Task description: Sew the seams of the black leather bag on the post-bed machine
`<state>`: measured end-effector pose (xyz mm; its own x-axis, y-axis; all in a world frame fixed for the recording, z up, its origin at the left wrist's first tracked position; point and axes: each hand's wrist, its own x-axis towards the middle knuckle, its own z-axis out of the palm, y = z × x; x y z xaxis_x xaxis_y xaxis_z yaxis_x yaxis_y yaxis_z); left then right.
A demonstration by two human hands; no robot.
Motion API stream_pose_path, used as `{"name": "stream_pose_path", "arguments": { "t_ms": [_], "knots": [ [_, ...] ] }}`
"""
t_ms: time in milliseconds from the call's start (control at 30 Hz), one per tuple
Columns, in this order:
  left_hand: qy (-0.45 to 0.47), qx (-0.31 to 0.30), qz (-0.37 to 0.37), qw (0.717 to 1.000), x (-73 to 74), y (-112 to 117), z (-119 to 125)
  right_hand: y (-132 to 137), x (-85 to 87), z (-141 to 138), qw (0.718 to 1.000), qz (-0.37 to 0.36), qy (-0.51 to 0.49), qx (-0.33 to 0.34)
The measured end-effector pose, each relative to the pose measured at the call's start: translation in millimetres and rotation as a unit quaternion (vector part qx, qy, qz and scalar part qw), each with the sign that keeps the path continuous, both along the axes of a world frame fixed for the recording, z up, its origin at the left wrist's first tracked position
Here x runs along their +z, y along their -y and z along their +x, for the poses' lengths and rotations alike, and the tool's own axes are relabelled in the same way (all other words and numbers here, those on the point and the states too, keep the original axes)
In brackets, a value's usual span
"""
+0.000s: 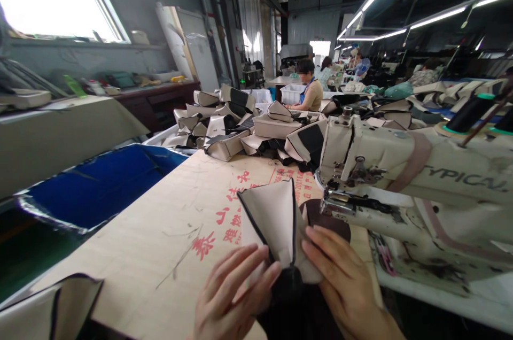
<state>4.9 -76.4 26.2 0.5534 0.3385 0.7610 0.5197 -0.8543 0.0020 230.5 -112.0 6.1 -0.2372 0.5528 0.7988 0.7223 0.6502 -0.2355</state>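
Observation:
A beige sewn cover (pixel 274 214) with black piping along its seams stands between my hands, its wide end pointing away from me. My left hand (pixel 236 292) presses against its left side with the fingers bent round the edge. On the other side, my right hand (pixel 347 278) holds the beige panel with its fingers, the thumb hidden. Dark material hangs below the cover, close to my body. The sewing machine head (pixel 360 163) is just right of the cover, with its needle area beyond my right hand.
A pile of similar beige and black covers (pixel 268 129) lies at the table's far end. Another piped cover (pixel 52 308) is at lower left. A blue-lined bin (pixel 100 185) stands left of the wooden tabletop (pixel 160 233). A co-worker (pixel 310 91) sits beyond the pile.

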Motion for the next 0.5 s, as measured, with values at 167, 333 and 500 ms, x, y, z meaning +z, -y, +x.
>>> {"name": "stream_pose_path", "arguments": {
  "t_ms": [167,333,500],
  "knots": [
    [-0.024,-0.038,-0.054,0.998,30.4,-34.3,15.3,-39.1,22.6,-2.3,0.997,-0.007,-0.048,0.058],
    [0.044,-0.031,-0.136,0.989,29.1,-44.6,24.9,-43.0,31.1,-6.6,0.998,-0.002,-0.063,0.029],
    [0.022,-0.085,-0.18,0.98,11.2,-44.1,25.4,-29.1,16.3,-1.8,0.999,-0.001,-0.033,0.02]
  ]
}}
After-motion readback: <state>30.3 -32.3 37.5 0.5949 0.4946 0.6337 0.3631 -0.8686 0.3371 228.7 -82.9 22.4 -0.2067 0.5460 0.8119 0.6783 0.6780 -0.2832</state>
